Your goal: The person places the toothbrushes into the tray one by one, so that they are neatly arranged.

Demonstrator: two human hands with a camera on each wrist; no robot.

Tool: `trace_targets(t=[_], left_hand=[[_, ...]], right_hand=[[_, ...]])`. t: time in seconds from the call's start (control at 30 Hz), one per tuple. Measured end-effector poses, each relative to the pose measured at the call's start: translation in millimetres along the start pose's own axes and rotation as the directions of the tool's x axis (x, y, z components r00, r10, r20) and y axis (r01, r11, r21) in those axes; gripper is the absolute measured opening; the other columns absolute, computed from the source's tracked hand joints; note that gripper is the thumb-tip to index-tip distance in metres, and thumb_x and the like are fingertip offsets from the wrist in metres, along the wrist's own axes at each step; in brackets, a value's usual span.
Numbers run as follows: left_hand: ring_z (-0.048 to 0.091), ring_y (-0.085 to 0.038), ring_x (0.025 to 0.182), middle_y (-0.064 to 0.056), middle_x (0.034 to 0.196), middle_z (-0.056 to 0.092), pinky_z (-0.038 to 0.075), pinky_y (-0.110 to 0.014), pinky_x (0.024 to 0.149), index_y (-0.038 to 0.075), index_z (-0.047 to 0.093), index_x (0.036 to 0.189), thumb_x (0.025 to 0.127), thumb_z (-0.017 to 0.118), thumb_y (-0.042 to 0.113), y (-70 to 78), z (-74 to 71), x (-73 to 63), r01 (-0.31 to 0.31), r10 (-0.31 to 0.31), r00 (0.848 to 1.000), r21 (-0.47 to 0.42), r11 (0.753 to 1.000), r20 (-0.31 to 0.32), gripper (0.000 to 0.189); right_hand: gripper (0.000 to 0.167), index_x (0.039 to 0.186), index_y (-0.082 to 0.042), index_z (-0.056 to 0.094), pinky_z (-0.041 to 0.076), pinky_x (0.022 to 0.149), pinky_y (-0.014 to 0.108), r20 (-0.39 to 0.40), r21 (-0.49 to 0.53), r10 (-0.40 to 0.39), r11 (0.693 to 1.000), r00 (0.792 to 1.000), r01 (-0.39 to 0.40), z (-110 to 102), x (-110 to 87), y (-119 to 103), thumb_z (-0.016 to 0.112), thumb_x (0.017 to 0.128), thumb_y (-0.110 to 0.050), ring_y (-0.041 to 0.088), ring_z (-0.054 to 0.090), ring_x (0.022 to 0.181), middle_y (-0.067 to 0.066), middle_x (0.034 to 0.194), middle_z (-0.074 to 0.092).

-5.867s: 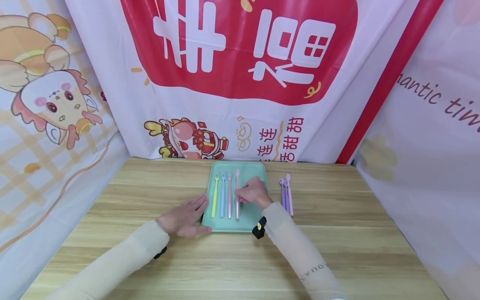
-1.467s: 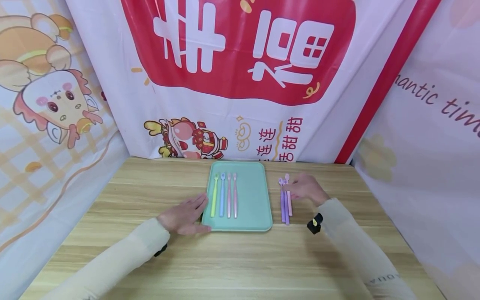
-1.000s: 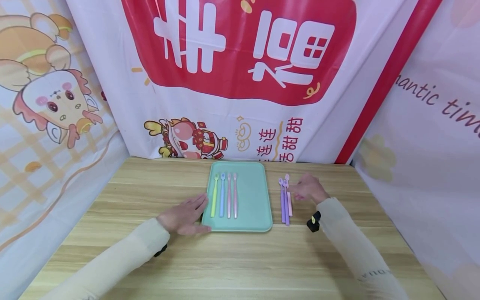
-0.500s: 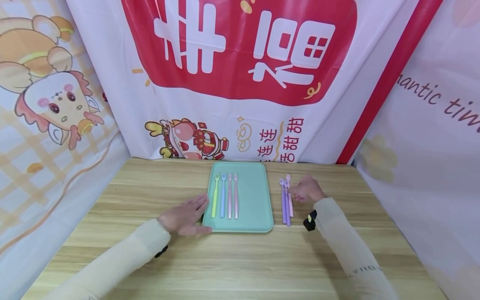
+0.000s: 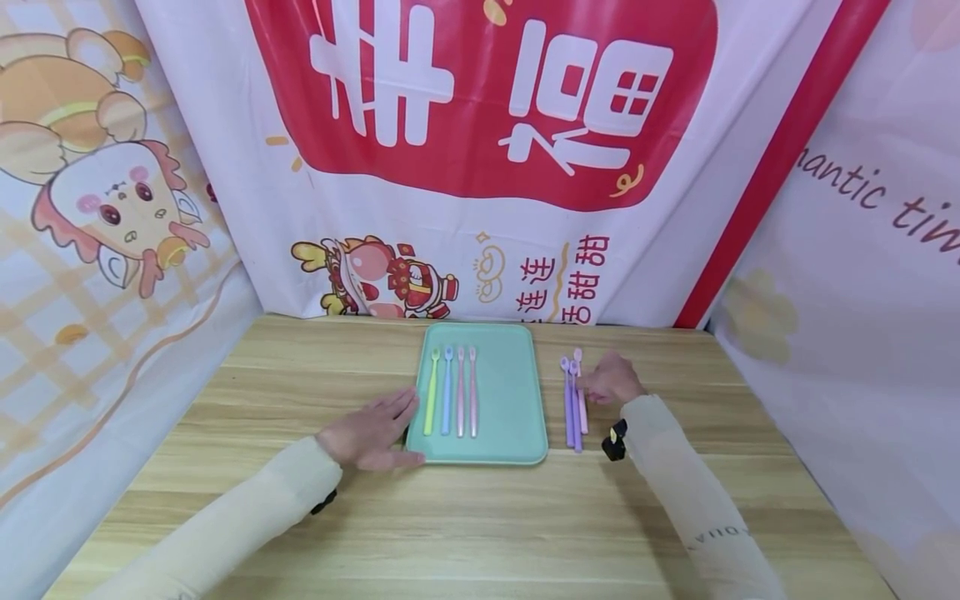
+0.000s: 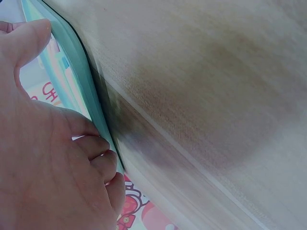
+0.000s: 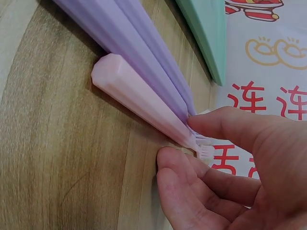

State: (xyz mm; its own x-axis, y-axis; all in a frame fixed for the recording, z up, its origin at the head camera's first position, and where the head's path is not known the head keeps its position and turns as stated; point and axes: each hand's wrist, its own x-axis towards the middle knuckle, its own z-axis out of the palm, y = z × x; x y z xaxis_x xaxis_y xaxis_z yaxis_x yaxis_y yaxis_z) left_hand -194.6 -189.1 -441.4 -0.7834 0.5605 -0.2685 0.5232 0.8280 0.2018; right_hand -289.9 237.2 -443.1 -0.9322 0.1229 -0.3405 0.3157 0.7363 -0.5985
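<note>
My left hand (image 5: 371,433) lies with fairly straight fingers against the left rim of the green tray (image 5: 516,400); the left wrist view shows its fingertips at that rim. On the tray, side by side, are a yellow-green toothbrush (image 5: 431,400), a blue toothbrush (image 5: 447,400) and two pink toothbrushes (image 5: 473,400). Right of it, two purple toothbrushes (image 5: 567,412) and a light pink toothbrush (image 5: 583,417) lie close together. My right hand (image 5: 613,379) is at their necks. In the right wrist view, its thumb touches a purple toothbrush (image 7: 103,28), while the other fingertips stay apart, below the pink one.
The wooden table (image 5: 480,525) bears everything. A printed cloth (image 5: 480,217) rises at its back edge, with more printed cloths at the left and right sides. Dark wrist devices (image 5: 615,440) sit under both wrists.
My right hand has let go of a pink toothbrush on the tray and gone right to the three loose ones. Lately it has shifted slightly left among them. My left hand has stayed put.
</note>
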Motion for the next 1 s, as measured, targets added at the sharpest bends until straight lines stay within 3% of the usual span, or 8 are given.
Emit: trace_targets(t=[0.3, 1.0], left_hand=[[0.019, -0.041, 0.164, -0.026, 0.176, 0.016, 0.022, -0.058, 0.134, -0.008, 0.022, 0.164, 0.104, 0.053, 0.063, 1.0, -0.7, -0.4, -0.004, 0.004, 1.000, -0.002, 1.000, -0.006, 0.098], [0.019, -0.041, 0.164, -0.025, 0.176, 0.016, 0.022, -0.057, 0.134, -0.008, 0.022, 0.164, 0.103, 0.052, 0.064, -1.1, 1.2, -0.1, -0.005, 0.005, 1.000, -0.002, 1.000, -0.004, 0.099]], right_hand=[[0.018, 0.091, 0.001, 0.068, 0.065, 0.071, 0.031, -0.003, -0.006, 0.003, 1.000, 1.000, -0.003, -0.1, -1.5, -1.2, 0.081, 0.089, -0.012, 0.019, 0.071, 0.070, 0.013, 0.084, 0.076], [0.022, 0.093, 0.001, 0.070, 0.065, 0.066, 0.028, -0.011, 0.031, 0.010, 0.999, 1.000, -0.010, 3.8, 9.7, 7.8, 0.084, 0.084, -0.013, 0.016, 0.070, 0.063, 0.011, 0.078, 0.074]])
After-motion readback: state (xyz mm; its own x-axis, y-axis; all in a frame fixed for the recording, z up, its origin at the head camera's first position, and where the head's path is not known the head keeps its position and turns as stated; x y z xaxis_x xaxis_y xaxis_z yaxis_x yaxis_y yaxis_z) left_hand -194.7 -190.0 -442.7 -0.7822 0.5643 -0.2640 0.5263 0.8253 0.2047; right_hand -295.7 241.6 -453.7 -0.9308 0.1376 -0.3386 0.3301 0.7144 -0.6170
